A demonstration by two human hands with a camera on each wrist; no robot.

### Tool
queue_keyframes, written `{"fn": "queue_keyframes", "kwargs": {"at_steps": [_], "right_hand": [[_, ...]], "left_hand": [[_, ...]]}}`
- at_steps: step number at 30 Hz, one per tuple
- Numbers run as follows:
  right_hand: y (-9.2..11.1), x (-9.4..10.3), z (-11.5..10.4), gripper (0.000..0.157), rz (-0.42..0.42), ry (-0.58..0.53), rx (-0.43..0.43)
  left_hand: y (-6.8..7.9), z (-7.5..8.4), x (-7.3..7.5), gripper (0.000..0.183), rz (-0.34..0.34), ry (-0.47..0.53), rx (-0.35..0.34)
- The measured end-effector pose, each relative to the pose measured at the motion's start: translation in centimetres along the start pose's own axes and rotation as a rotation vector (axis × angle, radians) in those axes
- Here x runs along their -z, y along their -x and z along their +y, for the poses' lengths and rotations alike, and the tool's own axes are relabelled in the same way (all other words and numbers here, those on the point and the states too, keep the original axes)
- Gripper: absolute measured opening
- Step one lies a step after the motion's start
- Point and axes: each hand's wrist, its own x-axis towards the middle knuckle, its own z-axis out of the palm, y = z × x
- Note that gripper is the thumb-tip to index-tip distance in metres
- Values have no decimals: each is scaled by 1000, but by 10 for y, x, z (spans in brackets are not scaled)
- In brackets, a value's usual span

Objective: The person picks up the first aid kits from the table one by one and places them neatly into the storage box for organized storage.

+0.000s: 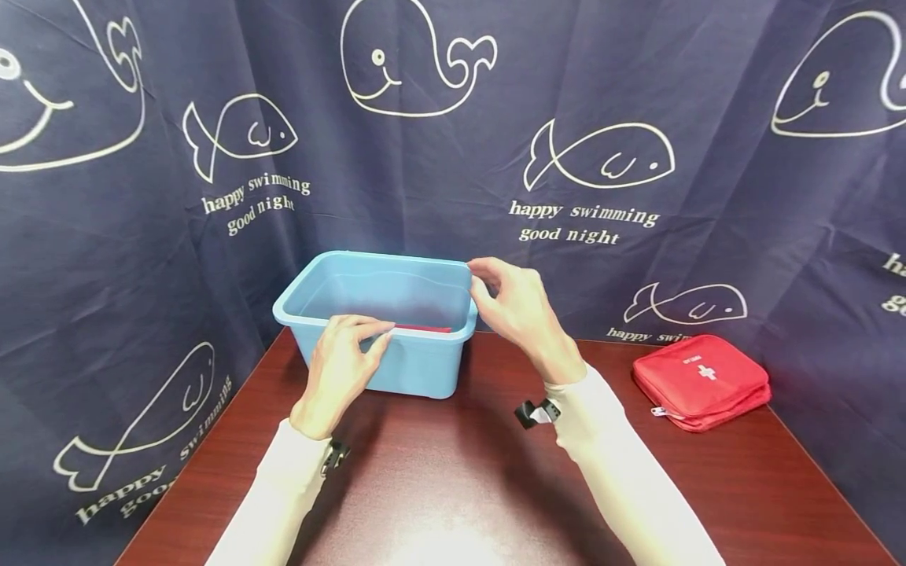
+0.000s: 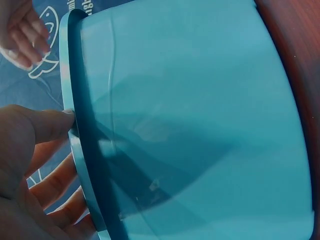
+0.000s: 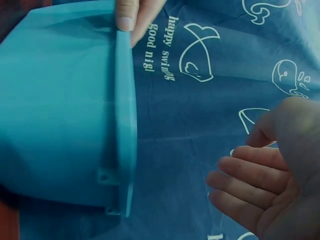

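Observation:
A light blue plastic tub (image 1: 418, 365) stands on the table, its mouth facing up. My left hand (image 1: 344, 363) holds the tub's near rim; in the left wrist view the thumb (image 2: 54, 124) lies on the outer side of the rim, the other fingers behind it. My right hand (image 1: 515, 308) is by the tub's right end in the head view. The right wrist view shows that hand (image 3: 265, 175) apart from the rim, palm bare and fingers loosely bent. Inside the tub, a strip of something red (image 1: 422, 328) shows just over the near rim; the rest is hidden.
A red zip pouch (image 1: 704, 381) with a white cross lies on the right of the dark red-brown table (image 1: 439, 472). A navy curtain (image 1: 425, 181) printed with whales and fish hangs behind and along both sides, close to the tub.

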Motion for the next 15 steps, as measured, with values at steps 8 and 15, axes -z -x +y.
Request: {"fn": "queue_keyframes", "kwargs": {"at_steps": [8,15], "right_hand": [[43,8,25,33,88,52,28],[76,20,50,35,91,126,1]], "left_hand": [[0,1,0,18,3,4,-6],[1,0,-1,19,-4,9,0]]}}
